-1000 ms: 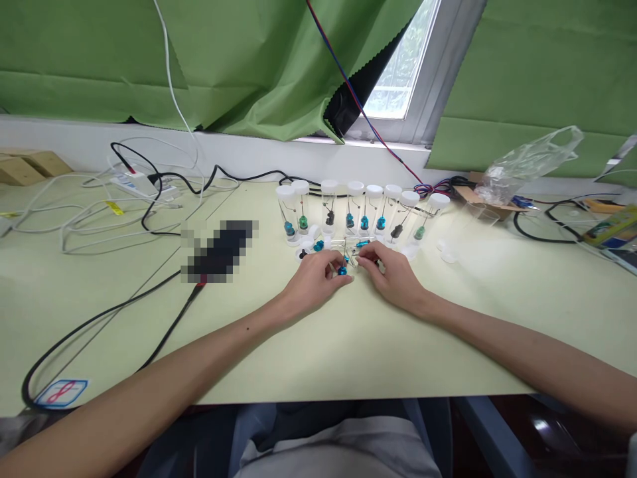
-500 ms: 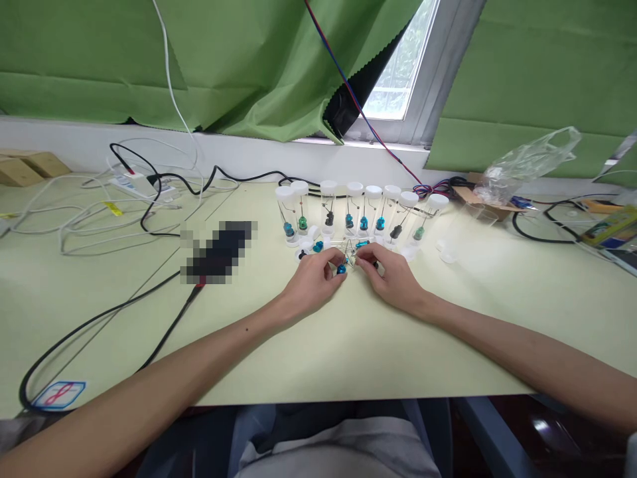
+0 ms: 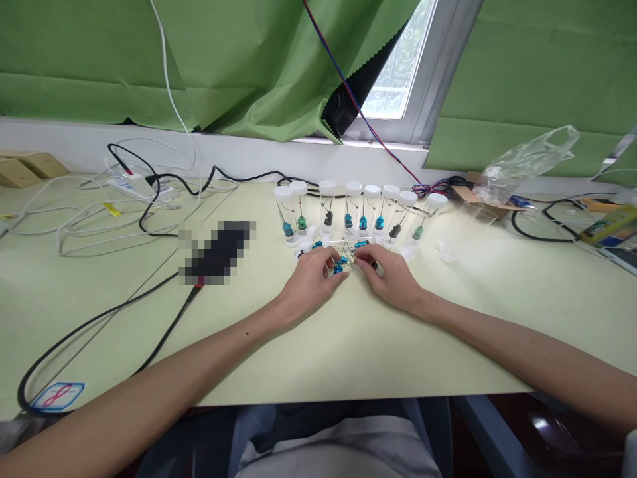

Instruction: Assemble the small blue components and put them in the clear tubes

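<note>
My left hand (image 3: 312, 279) rests on the pale green table (image 3: 348, 345), its fingers pinched on a small blue-capped needle piece (image 3: 338, 268). My right hand (image 3: 391, 273) lies beside it, fingers curled and pinched on a thin metal pin whose end I cannot make out. Between the two hands sit a clear tube lying on its side and more blue pieces (image 3: 361, 244). Just behind stands a row of several clear vials with white caps (image 3: 363, 209), each holding a blue, green or black piece on a wire.
A black pixelated device (image 3: 219, 251) lies left of my hands, with black cables running off it. White cables and a power strip (image 3: 142, 186) lie at the back left. A cardboard box with a plastic bag (image 3: 517, 169) stands at the back right.
Both hands have stayed in place; the left fingers have shifted the blue piece slightly left and closer to the fingertips. The view has drifted a little.
</note>
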The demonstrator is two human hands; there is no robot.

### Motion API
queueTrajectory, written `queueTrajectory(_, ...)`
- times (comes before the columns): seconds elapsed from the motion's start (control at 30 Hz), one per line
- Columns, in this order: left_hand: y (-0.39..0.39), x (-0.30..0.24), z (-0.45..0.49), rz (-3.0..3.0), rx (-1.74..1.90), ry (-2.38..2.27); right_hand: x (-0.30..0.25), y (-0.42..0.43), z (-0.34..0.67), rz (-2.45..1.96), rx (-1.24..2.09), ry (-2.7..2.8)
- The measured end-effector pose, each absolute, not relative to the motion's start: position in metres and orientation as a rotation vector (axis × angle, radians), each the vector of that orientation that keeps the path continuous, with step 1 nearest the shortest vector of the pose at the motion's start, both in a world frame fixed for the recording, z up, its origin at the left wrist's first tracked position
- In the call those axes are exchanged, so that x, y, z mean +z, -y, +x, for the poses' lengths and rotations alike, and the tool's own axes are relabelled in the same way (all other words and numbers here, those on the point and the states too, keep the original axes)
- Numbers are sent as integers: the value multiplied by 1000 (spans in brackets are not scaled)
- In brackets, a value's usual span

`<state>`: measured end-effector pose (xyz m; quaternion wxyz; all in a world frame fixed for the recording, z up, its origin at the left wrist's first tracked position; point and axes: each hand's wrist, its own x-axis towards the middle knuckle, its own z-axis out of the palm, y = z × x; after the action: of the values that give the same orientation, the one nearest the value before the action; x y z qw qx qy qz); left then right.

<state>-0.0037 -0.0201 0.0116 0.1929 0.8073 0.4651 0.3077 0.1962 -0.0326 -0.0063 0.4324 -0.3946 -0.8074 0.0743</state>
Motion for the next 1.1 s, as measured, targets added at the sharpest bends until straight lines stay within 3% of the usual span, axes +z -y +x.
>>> queueTrajectory(1.1,11,10,-5,2029,841,-1173,-8,31,197,-917,180,2103)
